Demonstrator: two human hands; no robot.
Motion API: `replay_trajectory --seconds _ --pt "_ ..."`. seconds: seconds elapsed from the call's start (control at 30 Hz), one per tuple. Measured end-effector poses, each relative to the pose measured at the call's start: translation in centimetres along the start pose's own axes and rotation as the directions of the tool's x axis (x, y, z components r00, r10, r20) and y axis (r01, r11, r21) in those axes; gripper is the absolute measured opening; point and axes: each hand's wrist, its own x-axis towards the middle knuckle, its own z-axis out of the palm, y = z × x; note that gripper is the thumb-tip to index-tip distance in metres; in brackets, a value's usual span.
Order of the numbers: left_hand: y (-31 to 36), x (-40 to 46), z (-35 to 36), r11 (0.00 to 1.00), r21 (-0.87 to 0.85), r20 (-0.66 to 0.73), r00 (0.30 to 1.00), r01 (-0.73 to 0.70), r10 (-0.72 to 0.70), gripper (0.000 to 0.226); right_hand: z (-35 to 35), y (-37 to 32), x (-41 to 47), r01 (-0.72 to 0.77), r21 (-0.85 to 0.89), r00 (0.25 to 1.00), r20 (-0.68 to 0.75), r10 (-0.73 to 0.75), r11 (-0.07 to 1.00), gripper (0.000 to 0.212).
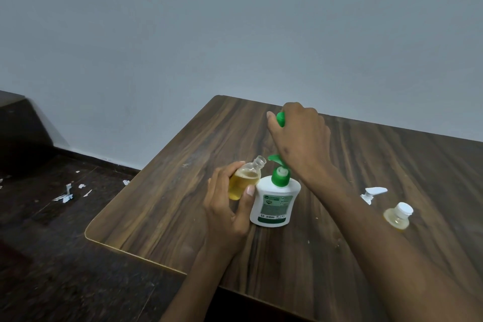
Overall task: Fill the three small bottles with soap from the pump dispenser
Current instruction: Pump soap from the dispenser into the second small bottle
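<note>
Left hand fingers curl round a clear small bottle, tilting its open neck to the green spout, presumably to catch soap. Right hand fingers wrap the green pump head, apparently raised. White, smooth plastic pump dispenser stands on woodgrain desk. Capped bottle and loose white cap lie right.
</note>
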Motion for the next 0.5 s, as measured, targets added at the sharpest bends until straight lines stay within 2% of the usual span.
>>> replay_trajectory --seconds 0.13,0.3,0.5 --pt "0.1 -0.1 0.0 1.000 0.000 -0.007 1.000 0.024 -0.024 0.027 -0.1 0.3 0.1 -0.016 0.073 1.000 -0.013 0.017 0.997 0.035" --pt "0.2 0.0 -0.1 0.999 0.005 -0.026 0.999 0.044 -0.044 0.030 0.1 1.2 0.7 0.007 0.277 1.000 -0.021 -0.001 0.961 0.026" --pt "0.6 -0.1 -0.4 0.997 -0.005 -0.045 0.996 0.078 -0.078 0.029 -1.7 1.7 0.0 0.025 0.397 0.998 -0.059 -0.002 0.917 0.033"
